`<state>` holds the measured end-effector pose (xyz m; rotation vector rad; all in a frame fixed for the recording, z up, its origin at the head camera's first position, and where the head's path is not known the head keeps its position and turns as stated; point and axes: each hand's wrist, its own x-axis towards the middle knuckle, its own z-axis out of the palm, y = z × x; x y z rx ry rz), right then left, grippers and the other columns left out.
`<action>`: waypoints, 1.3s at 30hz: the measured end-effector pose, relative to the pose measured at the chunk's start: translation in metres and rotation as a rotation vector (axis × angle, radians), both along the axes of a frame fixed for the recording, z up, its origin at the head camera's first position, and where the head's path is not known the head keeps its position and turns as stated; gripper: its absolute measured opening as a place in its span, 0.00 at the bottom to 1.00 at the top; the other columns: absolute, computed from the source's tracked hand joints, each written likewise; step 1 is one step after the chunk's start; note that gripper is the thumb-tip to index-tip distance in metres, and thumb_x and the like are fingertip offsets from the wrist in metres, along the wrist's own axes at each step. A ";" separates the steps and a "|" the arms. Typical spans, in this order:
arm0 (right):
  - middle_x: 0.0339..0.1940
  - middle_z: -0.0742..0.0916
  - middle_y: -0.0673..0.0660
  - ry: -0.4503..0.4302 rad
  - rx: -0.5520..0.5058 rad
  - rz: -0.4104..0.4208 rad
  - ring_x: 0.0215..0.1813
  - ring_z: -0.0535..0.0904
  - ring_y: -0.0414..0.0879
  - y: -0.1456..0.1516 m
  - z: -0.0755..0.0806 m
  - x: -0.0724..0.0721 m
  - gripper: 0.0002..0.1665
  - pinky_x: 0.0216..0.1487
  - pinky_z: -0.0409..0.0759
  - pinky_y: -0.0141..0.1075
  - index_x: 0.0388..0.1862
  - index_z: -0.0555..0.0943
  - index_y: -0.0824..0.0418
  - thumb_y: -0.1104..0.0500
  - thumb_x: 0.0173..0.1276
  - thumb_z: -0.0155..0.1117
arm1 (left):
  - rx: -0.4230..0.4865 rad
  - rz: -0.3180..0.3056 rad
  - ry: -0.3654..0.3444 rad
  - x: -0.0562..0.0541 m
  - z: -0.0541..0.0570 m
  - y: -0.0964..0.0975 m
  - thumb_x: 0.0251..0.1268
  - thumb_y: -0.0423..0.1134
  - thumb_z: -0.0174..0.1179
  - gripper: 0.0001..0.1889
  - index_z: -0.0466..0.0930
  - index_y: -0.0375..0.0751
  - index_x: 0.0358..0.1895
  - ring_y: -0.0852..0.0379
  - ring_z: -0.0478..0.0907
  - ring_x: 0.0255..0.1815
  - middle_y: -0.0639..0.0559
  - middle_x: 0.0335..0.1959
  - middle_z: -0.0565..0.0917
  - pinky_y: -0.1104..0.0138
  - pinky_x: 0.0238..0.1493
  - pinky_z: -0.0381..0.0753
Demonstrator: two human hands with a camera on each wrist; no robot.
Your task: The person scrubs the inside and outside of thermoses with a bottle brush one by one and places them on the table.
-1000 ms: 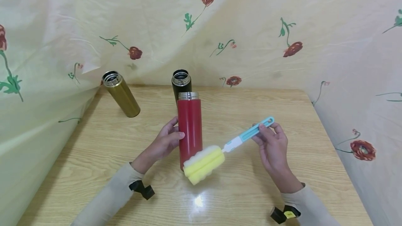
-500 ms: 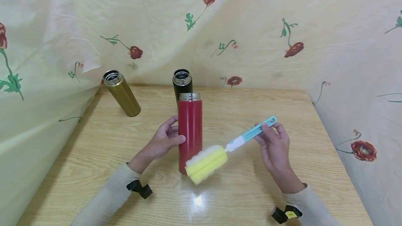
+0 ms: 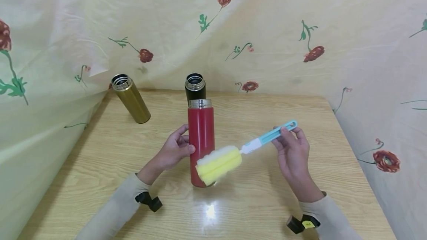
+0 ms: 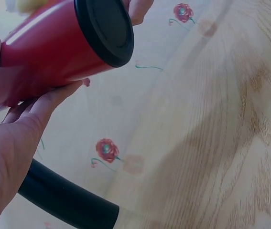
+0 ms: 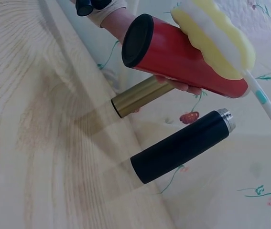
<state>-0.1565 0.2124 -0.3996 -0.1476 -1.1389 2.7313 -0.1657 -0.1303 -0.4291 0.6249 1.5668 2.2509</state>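
My left hand [image 3: 173, 149] grips a red thermos bottle [image 3: 201, 132] around its side, upright and lifted off the table; its black base [image 4: 105, 31] shows in the left wrist view. The bottle has a bare steel neck and no lid. Between thumb and fingers my right hand [image 3: 294, 155] pinches the light-blue handle of a bottle brush [image 3: 268, 136]. The brush's yellow and white sponge head [image 3: 220, 164] points left and lies in front of the lower part of the red bottle in the head view. Whether sponge and bottle touch, I cannot tell.
A black thermos bottle [image 5: 180, 146] stands lidless behind the red one, partly hidden by it in the head view. Farther left stands a gold thermos bottle [image 3: 131, 101], also lidless. Flowered cloth [image 3: 267, 29] hangs around the back and sides of the wooden table [image 3: 267, 206].
The brush has risen slightly and its handle has shifted a little to the right and up. The red bottle has moved slightly down in the view. Both hands keep their holds.
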 end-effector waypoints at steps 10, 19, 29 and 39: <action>0.40 0.85 0.58 -0.021 -0.015 -0.029 0.39 0.88 0.47 -0.002 0.009 -0.010 0.08 0.48 0.85 0.33 0.48 0.73 0.65 0.69 0.74 0.61 | 0.005 -0.017 -0.007 0.000 -0.004 -0.003 0.64 0.50 0.71 0.39 0.63 0.41 0.72 0.57 0.87 0.50 0.52 0.53 0.88 0.63 0.49 0.87; 0.38 0.85 0.61 -0.008 -0.081 -0.074 0.34 0.87 0.48 -0.006 0.019 -0.022 0.10 0.43 0.87 0.32 0.47 0.72 0.67 0.70 0.72 0.63 | -0.013 -0.006 -0.006 0.000 -0.004 -0.002 0.63 0.51 0.72 0.41 0.63 0.38 0.73 0.58 0.87 0.47 0.52 0.50 0.88 0.64 0.46 0.88; 0.38 0.84 0.61 0.042 -0.065 -0.128 0.33 0.87 0.48 -0.011 0.031 -0.033 0.13 0.42 0.87 0.32 0.47 0.72 0.67 0.69 0.70 0.66 | -0.022 0.009 0.018 0.001 -0.003 0.000 0.62 0.52 0.73 0.45 0.60 0.38 0.76 0.58 0.86 0.50 0.51 0.52 0.87 0.63 0.49 0.87; 0.40 0.82 0.62 0.136 -0.083 -0.177 0.36 0.88 0.49 -0.017 0.044 -0.049 0.16 0.46 0.86 0.35 0.48 0.71 0.68 0.68 0.69 0.68 | -0.066 0.037 0.023 0.000 -0.006 0.000 0.63 0.57 0.69 0.49 0.57 0.31 0.76 0.58 0.85 0.52 0.54 0.51 0.87 0.64 0.50 0.87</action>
